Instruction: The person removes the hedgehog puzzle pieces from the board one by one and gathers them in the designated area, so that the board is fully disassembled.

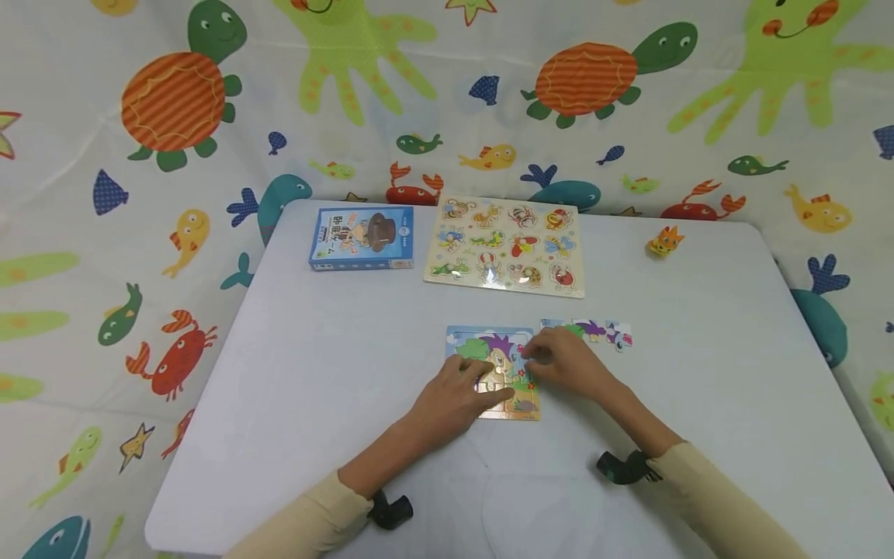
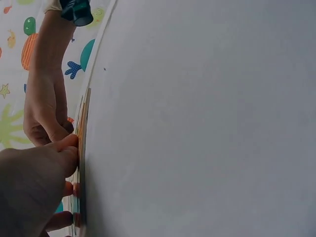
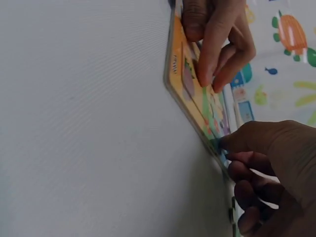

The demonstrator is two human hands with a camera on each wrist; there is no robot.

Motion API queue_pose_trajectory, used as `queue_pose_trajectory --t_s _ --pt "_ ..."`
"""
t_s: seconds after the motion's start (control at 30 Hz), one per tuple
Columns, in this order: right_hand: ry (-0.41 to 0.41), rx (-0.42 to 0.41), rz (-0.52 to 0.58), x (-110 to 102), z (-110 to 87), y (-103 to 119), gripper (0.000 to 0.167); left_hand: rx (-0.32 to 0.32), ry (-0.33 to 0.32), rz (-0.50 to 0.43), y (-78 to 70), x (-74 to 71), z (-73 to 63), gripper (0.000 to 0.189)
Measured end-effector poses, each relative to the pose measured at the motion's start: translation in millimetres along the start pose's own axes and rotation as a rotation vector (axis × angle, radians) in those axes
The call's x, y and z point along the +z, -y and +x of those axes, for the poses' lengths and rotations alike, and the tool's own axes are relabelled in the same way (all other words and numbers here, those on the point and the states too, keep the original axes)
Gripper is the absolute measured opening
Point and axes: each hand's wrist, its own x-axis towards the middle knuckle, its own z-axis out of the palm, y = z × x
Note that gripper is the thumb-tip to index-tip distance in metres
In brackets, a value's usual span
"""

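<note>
A jigsaw puzzle board (image 1: pixel 527 404) with a cartoon picture lies flat on the table. The left hand (image 1: pixel 454 394) rests over its left part, with thumb and fingers spread and the fingertips touching the picture. At the right edge of the board, the right hand (image 1: pixel 569 363) has its thumb and index finger together on a puzzle piece mostly covered by the fingers; its other fingers curl in. The right wrist view shows the right thumb (image 3: pixel 237 140) at the board's rim. Several loose puzzle pieces (image 1: pixel 618 335) lie in a row just beyond the right hand, partly covered by it.
Behind the board stand a blue box (image 1: pixel 363 237) and a wooden insect puzzle (image 1: pixel 503 247). A small orange toy (image 1: pixel 665 241) sits at the back right of the white table (image 1: pixel 314 404). A patterned cloth (image 1: pixel 447 101) hangs behind.
</note>
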Motion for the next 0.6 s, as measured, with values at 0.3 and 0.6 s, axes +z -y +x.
queue_pose_trajectory --t_s 0.3,0.6 --pt "0.088 0.047 0.204 -11.0 -0.5 -4.7 0.004 0.021 0.025 0.037 0.2 -4.3 3.8 0.046" --pt "0.097 0.101 0.266 -14.6 -4.5 0.4 0.012 0.007 0.030 -0.002 1.8 -5.6 3.4 0.045"
